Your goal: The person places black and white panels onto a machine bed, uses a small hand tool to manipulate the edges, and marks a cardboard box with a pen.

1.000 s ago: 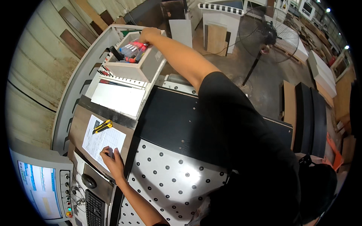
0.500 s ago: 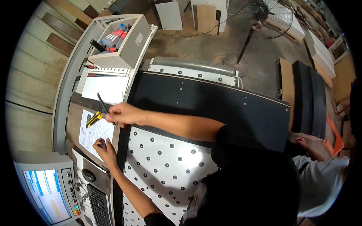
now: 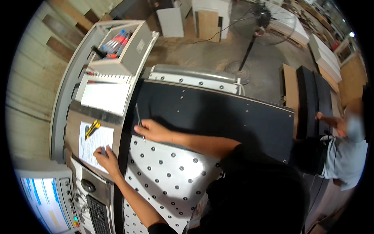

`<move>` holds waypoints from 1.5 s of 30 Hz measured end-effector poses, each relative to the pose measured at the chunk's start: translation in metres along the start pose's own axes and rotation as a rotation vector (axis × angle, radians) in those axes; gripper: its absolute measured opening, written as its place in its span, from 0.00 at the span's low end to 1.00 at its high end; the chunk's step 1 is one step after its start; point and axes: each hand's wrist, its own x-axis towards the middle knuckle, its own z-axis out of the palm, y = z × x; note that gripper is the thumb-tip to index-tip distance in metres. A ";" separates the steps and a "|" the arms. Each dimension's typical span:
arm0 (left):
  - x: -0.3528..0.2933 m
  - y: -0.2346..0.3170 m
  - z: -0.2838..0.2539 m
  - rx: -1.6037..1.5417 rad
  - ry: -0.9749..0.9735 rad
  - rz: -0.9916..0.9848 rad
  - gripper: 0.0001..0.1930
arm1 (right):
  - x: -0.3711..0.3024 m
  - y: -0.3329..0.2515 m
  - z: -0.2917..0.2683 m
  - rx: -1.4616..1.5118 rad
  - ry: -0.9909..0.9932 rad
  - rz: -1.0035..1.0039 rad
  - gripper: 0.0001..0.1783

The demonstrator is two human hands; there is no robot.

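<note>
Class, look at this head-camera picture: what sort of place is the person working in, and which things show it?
Probably a woodworking or panel-cutting workshop. A dark panel lies on a dotted white machine bed, a control console with a screen stands beside it, and cut boards are stacked on the concrete floor.

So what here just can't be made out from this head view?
- Tip of the pen in the right hand: too thin to tell whether it touches the dark board.
- Writing on the paper under the left hand: too small.
- Screen: cut off by the picture's rim.
- Markers in the tray: too small to count.
- Table near edge: hidden by the person's own body.
</note>
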 end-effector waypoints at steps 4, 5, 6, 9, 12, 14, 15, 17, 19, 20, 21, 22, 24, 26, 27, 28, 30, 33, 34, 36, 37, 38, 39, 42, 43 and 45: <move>0.001 -0.034 0.005 -0.016 -0.001 0.004 0.19 | -0.072 0.006 0.009 -0.110 -0.051 0.110 0.25; 0.001 -0.051 0.006 -0.089 -0.032 -0.078 0.18 | -0.096 -0.003 0.011 -0.130 -0.097 0.191 0.27; 0.001 -0.062 0.011 -0.049 0.032 0.011 0.18 | -0.116 0.001 0.013 -0.179 -0.116 0.054 0.30; 0.010 -0.053 0.016 -0.018 0.071 0.088 0.19 | -0.176 -0.003 0.015 -0.188 -0.125 0.167 0.33; -0.009 -0.009 0.014 0.261 0.525 0.347 0.19 | -0.228 0.003 0.006 -0.320 -0.068 0.012 0.30; -0.033 0.046 -0.031 0.062 0.441 0.299 0.30 | -0.264 -0.009 0.000 -0.375 0.032 0.016 0.29; -0.044 0.056 -0.037 0.123 0.538 0.405 0.27 | -0.284 -0.026 -0.004 -0.421 0.085 0.020 0.29; -0.061 0.042 -0.023 0.025 0.529 0.442 0.20 | -0.325 -0.039 -0.012 -0.463 0.177 -0.011 0.28; -0.084 0.020 0.014 -0.273 0.274 0.329 0.14 | -0.366 -0.042 -0.027 -0.412 0.261 0.018 0.28; -0.101 0.031 0.038 -0.384 0.152 0.275 0.14 | -0.386 -0.042 -0.034 -0.371 0.321 0.046 0.27; -0.130 0.056 0.046 -0.458 0.060 0.241 0.14 | -0.409 -0.059 -0.037 -0.313 0.363 0.083 0.27; -0.160 0.083 0.050 -0.529 -0.030 0.216 0.13 | -0.431 -0.069 -0.029 -0.217 0.511 0.099 0.26; -0.208 0.132 0.046 -0.658 -0.179 0.214 0.12 | -0.442 -0.047 -0.037 -0.271 0.600 -0.080 0.27; -0.252 0.174 0.041 -0.774 -0.333 0.208 0.12 | -0.459 -0.056 -0.032 -0.117 0.653 -0.001 0.29; -0.271 0.194 0.038 -0.829 -0.408 0.207 0.11 | -0.465 -0.052 -0.031 -0.052 0.666 -0.040 0.30; -0.289 0.212 0.034 -0.874 -0.483 0.207 0.11 | -0.469 -0.043 -0.032 0.013 0.675 -0.073 0.30; -0.314 0.241 0.029 -0.936 -0.612 0.214 0.11 | -0.468 -0.030 -0.035 0.065 0.644 -0.080 0.28; -0.346 0.307 -0.033 -0.980 -0.888 0.069 0.11 | -0.481 -0.045 -0.038 0.000 0.636 -0.079 0.27; -0.345 0.284 -0.001 -1.008 -0.805 0.267 0.10 | -0.480 -0.058 -0.036 0.012 0.603 -0.086 0.27; -0.358 0.316 -0.042 -0.989 -0.887 0.208 0.11 | -0.485 -0.064 -0.043 0.019 0.615 -0.087 0.26; -0.359 0.314 -0.037 -0.972 -0.904 0.219 0.12 | -0.486 -0.064 -0.045 0.015 0.634 -0.091 0.24; -0.358 0.318 -0.040 -0.888 -0.929 0.269 0.12 | -0.486 -0.065 -0.049 0.010 0.653 -0.096 0.23; -0.358 0.320 -0.040 -0.891 -0.933 0.295 0.13 | -0.486 -0.064 -0.056 0.094 0.601 -0.112 0.23; -0.357 0.318 -0.037 -0.916 -0.958 0.322 0.14 | -0.483 -0.062 -0.063 0.108 0.604 -0.098 0.23; -0.356 0.316 -0.035 -0.928 -0.967 0.322 0.15 | -0.481 -0.065 -0.064 0.103 0.598 -0.070 0.23; -0.357 0.310 -0.026 -0.984 -0.949 0.308 0.15 | -0.478 -0.074 -0.062 0.066 0.588 -0.085 0.25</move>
